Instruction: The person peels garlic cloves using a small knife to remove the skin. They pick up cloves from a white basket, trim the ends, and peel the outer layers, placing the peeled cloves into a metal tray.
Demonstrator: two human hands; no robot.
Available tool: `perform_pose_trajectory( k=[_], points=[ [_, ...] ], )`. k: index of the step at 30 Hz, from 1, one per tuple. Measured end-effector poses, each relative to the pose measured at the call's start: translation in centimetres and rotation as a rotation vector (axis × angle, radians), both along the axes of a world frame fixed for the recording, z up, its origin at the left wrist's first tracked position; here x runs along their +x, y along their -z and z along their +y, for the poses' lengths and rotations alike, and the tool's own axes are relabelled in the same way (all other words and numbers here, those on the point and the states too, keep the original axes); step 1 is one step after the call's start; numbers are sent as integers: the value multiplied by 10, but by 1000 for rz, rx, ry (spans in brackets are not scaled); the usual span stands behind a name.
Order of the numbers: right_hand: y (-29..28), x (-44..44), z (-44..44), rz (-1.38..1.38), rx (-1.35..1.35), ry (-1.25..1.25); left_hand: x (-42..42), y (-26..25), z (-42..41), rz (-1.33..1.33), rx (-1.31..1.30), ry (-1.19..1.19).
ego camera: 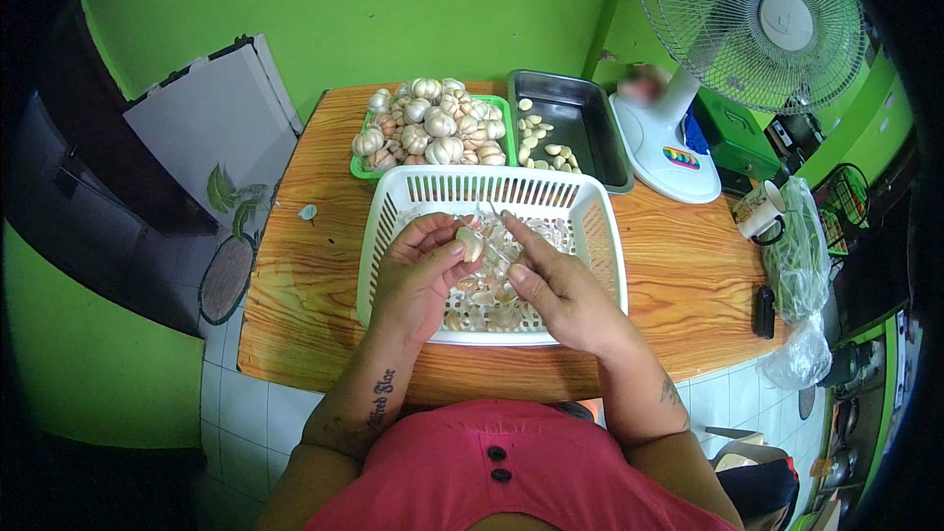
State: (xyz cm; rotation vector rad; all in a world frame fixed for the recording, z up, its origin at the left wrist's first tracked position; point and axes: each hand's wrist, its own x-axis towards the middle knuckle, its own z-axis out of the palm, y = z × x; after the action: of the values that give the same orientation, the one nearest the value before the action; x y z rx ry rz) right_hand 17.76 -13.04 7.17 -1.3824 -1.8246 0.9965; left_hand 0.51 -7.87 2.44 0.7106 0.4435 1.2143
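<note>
Over a white slotted plastic basket (616,265), my left hand (424,273) pinches a garlic clove (469,244) between thumb and fingers. My right hand (560,287) grips what looks like a small knife (495,247), its thin blade beside the clove and mostly hard to make out. Papery garlic skins (483,310) lie in the basket below both hands. Behind it, whole garlic bulbs (442,125) are heaped on a green plastic tray (509,118). To the right of that tray, several peeled cloves (562,155) lie in a dark metal pan (582,99).
A white electric fan (664,125) stands at the table's back right. A mug (758,212), a plastic bag of green vegetables (800,258) and a small black object (764,312) are along the right edge of the wooden table (686,273). A piece of skin (307,213) lies at left.
</note>
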Motion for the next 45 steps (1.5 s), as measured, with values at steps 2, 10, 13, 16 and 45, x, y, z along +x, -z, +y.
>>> perform_pose_trajectory(
  k=[2, 10, 13, 16, 45],
  points=[
    [2, -3, 1, -32, 58, 6, 1, 0, 0, 10, -6, 2],
    [12, -5, 9, 102, 180, 89, -2, -6, -3, 85, 11, 43],
    [7, -2, 12, 107, 168, 152, -3, -8, -4, 113, 19, 72],
    [2, 4, 12, 96, 91, 204, -4, -7, -4, 115, 28, 73],
    [6, -12, -5, -81, 257, -32, 3, 5, -3, -99, -29, -27]
  ],
)
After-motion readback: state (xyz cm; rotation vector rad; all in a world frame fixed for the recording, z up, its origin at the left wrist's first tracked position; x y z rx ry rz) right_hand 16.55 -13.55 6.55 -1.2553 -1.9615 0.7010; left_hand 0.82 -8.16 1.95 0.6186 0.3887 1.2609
